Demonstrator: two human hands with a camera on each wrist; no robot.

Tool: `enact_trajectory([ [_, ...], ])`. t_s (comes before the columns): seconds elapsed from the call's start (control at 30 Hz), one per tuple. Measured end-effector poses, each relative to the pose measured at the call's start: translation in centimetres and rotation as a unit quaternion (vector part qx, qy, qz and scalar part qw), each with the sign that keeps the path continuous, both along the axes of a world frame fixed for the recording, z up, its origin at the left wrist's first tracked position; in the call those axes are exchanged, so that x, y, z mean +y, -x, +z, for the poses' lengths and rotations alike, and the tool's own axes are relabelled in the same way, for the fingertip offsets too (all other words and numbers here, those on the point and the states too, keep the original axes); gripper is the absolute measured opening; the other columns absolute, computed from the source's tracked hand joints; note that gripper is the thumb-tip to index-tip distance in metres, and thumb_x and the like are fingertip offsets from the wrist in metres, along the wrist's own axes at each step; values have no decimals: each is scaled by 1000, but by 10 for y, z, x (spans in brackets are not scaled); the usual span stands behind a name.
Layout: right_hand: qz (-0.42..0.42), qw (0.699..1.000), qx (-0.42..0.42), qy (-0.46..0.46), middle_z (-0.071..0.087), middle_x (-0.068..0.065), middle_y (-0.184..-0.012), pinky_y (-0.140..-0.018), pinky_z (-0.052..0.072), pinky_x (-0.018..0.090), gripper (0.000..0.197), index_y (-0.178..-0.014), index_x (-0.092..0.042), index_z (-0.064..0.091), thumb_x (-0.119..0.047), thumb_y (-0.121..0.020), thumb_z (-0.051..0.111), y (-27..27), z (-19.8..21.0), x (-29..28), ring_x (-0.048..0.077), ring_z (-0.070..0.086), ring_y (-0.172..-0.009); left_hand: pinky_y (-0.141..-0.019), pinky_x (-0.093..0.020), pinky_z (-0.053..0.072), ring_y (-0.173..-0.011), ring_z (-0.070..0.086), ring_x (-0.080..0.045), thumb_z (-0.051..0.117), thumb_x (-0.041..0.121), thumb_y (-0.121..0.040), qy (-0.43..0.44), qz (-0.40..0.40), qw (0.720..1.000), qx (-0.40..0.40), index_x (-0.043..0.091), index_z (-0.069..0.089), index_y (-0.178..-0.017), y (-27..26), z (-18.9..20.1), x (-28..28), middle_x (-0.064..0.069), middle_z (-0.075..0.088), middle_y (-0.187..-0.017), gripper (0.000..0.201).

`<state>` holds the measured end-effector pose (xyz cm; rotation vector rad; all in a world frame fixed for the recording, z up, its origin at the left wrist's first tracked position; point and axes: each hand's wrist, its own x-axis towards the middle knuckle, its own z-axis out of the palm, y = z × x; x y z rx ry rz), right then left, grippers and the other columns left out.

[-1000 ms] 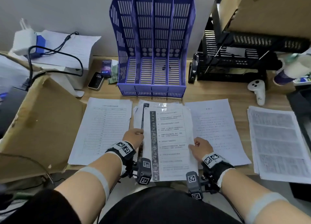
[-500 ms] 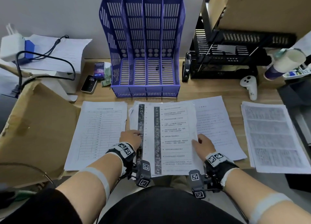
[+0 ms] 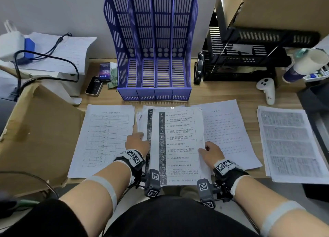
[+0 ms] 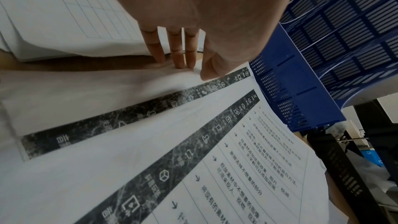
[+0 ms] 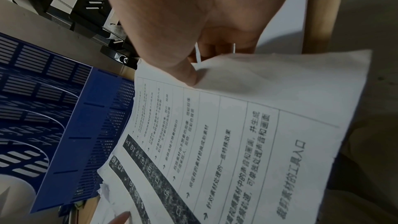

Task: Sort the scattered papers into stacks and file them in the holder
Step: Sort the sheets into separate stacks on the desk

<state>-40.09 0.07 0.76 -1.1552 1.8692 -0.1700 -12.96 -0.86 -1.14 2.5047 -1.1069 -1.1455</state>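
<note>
Far left, a cardboard flap (image 3: 38, 135) hangs over the desk (image 3: 222, 94) edge, and beside it a table-printed sheet (image 3: 105, 138) lies flat. Next, the left hand (image 3: 137, 143) reaches forward, palm down, straight fingers (image 4: 180, 52) pressing the left edge of the middle stack (image 3: 179, 144) onto the desk, nothing clenched. That stack sits at the near edge, just in front of the blue holder (image 3: 153, 46), whose slots stand upright against the wall. On the stack's right edge, the right hand (image 3: 211, 152) pinches the top sheets, thumb on top and fingers curled underneath, lifting that side slightly. Further right lies a page of text (image 3: 229, 129), partly under the stack, then a dense-print pile (image 3: 290, 144) well apart
</note>
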Motion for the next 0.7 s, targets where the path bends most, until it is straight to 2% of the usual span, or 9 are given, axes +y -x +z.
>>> enact_trajectory([
  [0.13, 11, 1000, 1, 6, 31, 0, -65, -53, 20, 29, 33, -69, -16, 29, -11, -90, 55, -1, -1, 0, 14, 26, -57, -97, -41, 52, -112, 59, -35, 56, 17, -85, -15, 16, 1000, 4, 18, 52, -138, 0, 2, -1, -15, 54, -132, 53],
  [0.3, 13, 1000, -1, 4, 32, 0, -65, -54, 21, 29, 29, -71, -15, 32, -11, -89, 55, -2, -1, -2, 15, 27, -58, -92, -40, 54, -102, 63, -35, 54, 14, -84, -1, 16, 1000, 14, 23, 55, -133, 0, 0, 0, -16, 57, -124, 49],
  [0.37, 13, 1000, -8, -2, 40, -2, -68, -53, 26, 26, 21, -76, -13, 40, -12, -89, 55, -2, -1, -2, 13, 35, -59, -93, -41, 54, -101, 63, -34, 54, 15, -83, -5, 5, 1000, 19, 27, 58, -130, 2, 0, 0, -15, 58, -123, 48],
  [0.43, 3, 1000, -23, -9, 53, -5, -77, -56, 35, 23, 8, -90, -12, 50, -14, -89, 58, -3, 1, -2, 10, 48, -67, -94, -42, 54, -101, 64, -34, 53, 18, -82, -8, -8, 1000, 27, 30, 60, -129, 2, 0, -1, -14, 58, -126, 49],
  [0.47, -1, 1000, -29, -10, 58, -4, -83, -59, 38, 23, 12, -98, -12, 52, -16, -89, 59, -3, 2, -2, 11, 52, -73, -93, -41, 55, -101, 65, -34, 51, 18, -81, -11, -12, 999, 34, 32, 62, -127, 2, 1, -2, -13, 58, -128, 49],
  [0.5, 0, 999, -31, -9, 61, -2, -89, -63, 42, 25, 17, -103, -12, 53, -17, -88, 60, -4, 3, -2, 14, 55, -78, -89, -38, 57, -99, 67, -33, 51, 17, -81, -13, -16, 999, 41, 33, 65, -123, 2, 2, -3, -12, 59, -129, 48],
  [0.6, 3, 1000, -28, 0, 70, 6, -100, -77, 51, 33, 23, -106, -5, 65, -18, -88, 62, -5, 4, -2, 23, 63, -90, -62, -22, 54, -86, 70, -30, 51, 13, -83, -16, -26, 998, 53, 36, 74, -107, 2, 5, -5, -9, 65, -126, 40],
  [0.63, -1, 1000, -25, 8, 73, 8, -101, -79, 52, 35, 23, -105, -2, 68, -17, -88, 62, -4, 3, -2, 25, 65, -91, -60, -22, 53, -84, 70, -29, 52, 13, -84, -13, -26, 998, 56, 35, 74, -106, 2, 5, -5, -10, 66, -125, 39],
  [0.7, -2, 1000, -5, 15, 74, 10, -95, -71, 51, 30, 23, -99, 1, 69, -16, -86, 63, -1, 1, -2, 22, 64, -79, -77, -29, 56, -94, 68, -30, 55, 13, -85, -6, -27, 998, 57, 28, 68, -118, 2, 6, -5, -13, 63, -124, 39],
])
